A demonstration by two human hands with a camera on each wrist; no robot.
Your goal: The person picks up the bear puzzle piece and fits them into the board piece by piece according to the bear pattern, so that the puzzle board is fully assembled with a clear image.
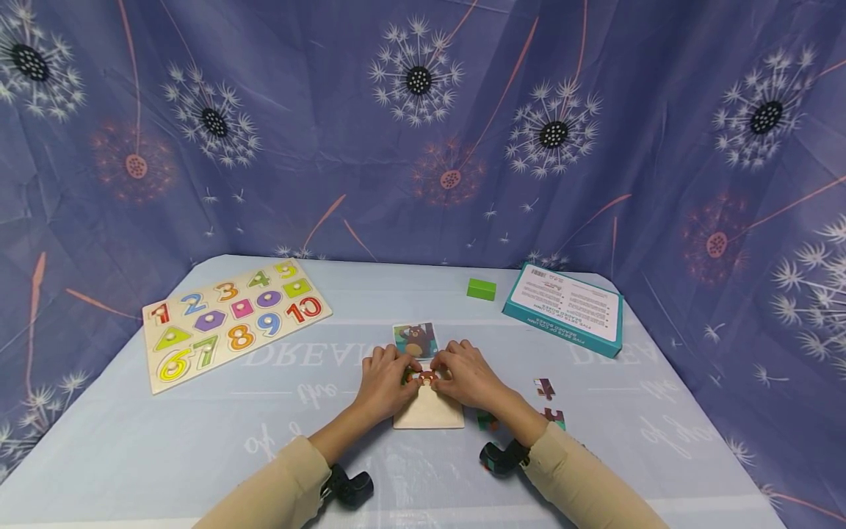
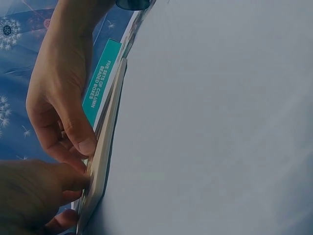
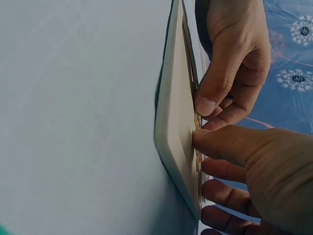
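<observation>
A wooden puzzle board (image 1: 428, 413) lies flat on the table, its near part bare wood. Along its far part, both hands work at jigsaw pieces showing a brown bear face (image 1: 428, 378). My left hand (image 1: 386, 383) pinches a puzzle piece at the left, thumb and fingers curled. Opposite it, my right hand (image 1: 468, 376) pinches the bear-face piece from the right. In the right wrist view, both thumbs come down at the board's (image 3: 176, 98) surface, close together. Fingers cover much of the pieces. Just beyond the board is a bear picture card (image 1: 416, 340).
Loose puzzle pieces (image 1: 545, 389) lie right of the board, partly behind the right forearm. A number puzzle board (image 1: 225, 360) is at the left. A green block (image 1: 481, 289) and a teal box (image 1: 565, 308) stand at the back right.
</observation>
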